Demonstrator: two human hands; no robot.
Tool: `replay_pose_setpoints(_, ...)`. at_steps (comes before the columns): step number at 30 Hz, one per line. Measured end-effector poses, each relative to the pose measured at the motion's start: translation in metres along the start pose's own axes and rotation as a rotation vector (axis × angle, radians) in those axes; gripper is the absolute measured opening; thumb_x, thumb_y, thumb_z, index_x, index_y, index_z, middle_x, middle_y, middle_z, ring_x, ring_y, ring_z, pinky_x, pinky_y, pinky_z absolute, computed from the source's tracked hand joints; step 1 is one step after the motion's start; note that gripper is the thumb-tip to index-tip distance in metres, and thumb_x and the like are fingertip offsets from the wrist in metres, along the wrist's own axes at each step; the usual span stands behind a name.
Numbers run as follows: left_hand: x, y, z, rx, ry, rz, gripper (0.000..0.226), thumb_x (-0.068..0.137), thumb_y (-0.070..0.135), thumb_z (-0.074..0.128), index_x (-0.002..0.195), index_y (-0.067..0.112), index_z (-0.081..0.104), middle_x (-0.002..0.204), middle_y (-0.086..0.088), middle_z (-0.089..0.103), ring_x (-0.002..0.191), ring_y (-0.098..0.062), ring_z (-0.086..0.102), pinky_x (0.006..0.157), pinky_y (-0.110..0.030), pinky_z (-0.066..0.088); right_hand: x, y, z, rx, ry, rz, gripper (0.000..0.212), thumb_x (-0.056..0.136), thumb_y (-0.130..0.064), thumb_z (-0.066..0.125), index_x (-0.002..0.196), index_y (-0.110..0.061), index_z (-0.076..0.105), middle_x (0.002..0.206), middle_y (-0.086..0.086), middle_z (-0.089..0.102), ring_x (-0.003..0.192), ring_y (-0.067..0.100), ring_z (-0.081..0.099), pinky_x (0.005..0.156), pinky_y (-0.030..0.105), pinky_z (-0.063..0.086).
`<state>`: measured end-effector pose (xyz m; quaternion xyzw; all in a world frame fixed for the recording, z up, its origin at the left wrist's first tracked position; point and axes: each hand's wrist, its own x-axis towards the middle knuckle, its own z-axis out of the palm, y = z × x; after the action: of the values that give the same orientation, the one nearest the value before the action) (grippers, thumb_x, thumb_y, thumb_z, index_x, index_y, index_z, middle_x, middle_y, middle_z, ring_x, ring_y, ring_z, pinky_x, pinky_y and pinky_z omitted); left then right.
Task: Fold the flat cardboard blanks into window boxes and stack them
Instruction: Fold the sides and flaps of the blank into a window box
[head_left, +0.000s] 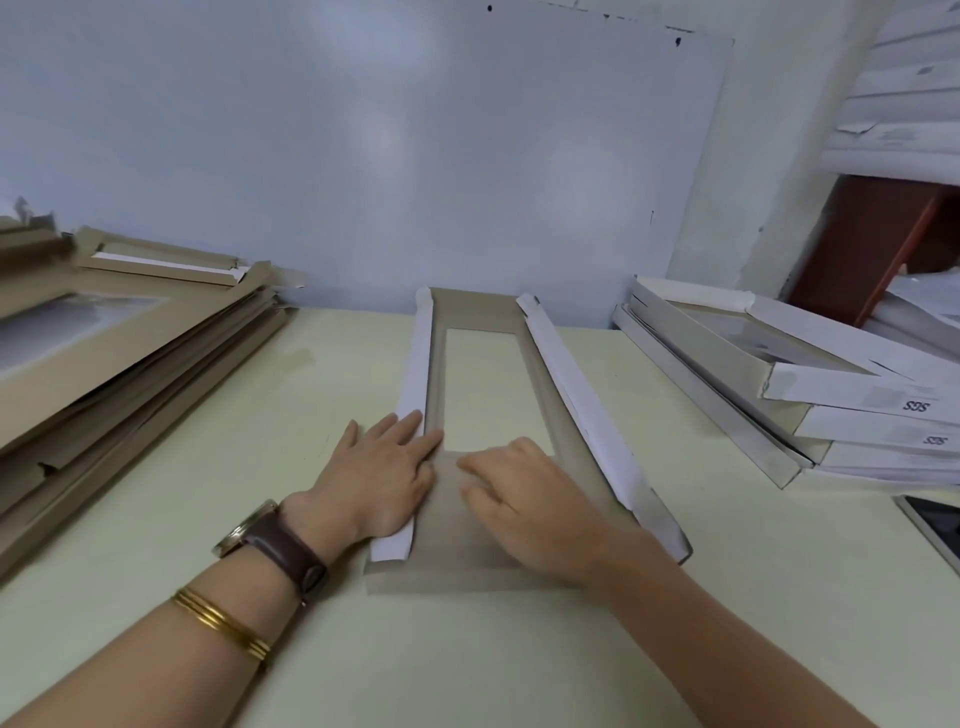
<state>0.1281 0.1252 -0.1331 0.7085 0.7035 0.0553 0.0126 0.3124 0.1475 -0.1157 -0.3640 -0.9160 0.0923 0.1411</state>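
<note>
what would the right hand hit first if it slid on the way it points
Most likely the left hand, flat on the blank's white flap; the right hand points at it from close by.

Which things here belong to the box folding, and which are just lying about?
Job: cardboard blank; left hand pressing its side flap; right hand resting on it; pile of flat blanks; stack of folded boxes.
Lying about: whiteboard; white rolls at upper right; dark flat device at far right.
</note>
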Motion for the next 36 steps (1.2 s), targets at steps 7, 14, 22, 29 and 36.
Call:
replay_pose_setpoints(7,0.002,-0.003,-0.002,0.001,0.086,-0.016,0.042,0.101,0.033,0.028,0.140,0.021,0.039,0.145,-0.004,0.036,0.130,-0.024,0.036,0.107,-0.039,0.032,0.011,0.039,0.010,-0.049,-0.102,0.140,0.049,0.102,-0.042,0.031,0.148,-0.025,0.031,0.156,0.004,0.028,0.144,0.020,0.019,0.116,0.031,0.014)
replay_pose_setpoints(14,-0.004,-0.010,-0.022,-0.203,0.127,-0.085,0.040,0.091,0.034,0.041,0.124,0.015,0.052,0.133,-0.003,0.047,0.121,-0.027,0.049,0.095,-0.039,0.045,-0.003,0.066,-0.011,-0.018,-0.088,0.295,0.046,0.103,-0.037,0.034,0.144,-0.016,0.040,0.145,0.009,0.039,0.138,0.021,0.029,0.110,0.029,0.021)
replay_pose_setpoints(22,-0.007,-0.036,-0.033,-0.215,0.072,-0.196,0.039,0.082,0.022,0.058,0.116,0.004,0.061,0.129,-0.013,0.051,0.118,-0.032,0.051,0.095,-0.042,0.043,-0.009,0.078,-0.022,-0.082,-0.049,0.349,0.021,0.096,-0.016,0.040,0.094,-0.002,0.056,0.093,0.007,0.054,0.096,0.024,0.049,0.085,0.039,0.044)
replay_pose_setpoints(29,-0.008,-0.033,-0.025,-0.154,0.007,-0.244,0.039,0.088,0.053,0.051,0.087,0.016,0.065,0.113,-0.004,0.050,0.111,-0.029,0.041,0.086,-0.034,0.039,-0.017,0.088,-0.027,-0.086,0.031,0.481,0.015,0.086,-0.002,0.039,0.071,-0.002,0.042,0.077,0.007,0.044,0.085,0.026,0.038,0.076,0.041,0.043)
replay_pose_setpoints(36,-0.007,-0.024,-0.025,-0.028,0.039,-0.248,0.055,0.086,0.065,0.046,0.085,0.012,0.059,0.100,-0.004,0.042,0.103,-0.026,0.032,0.093,-0.034,0.036,-0.020,0.093,-0.029,-0.050,0.074,0.481,0.044,0.082,0.003,0.042,0.121,-0.003,0.059,0.120,0.007,0.058,0.114,0.029,0.047,0.093,0.035,0.043)
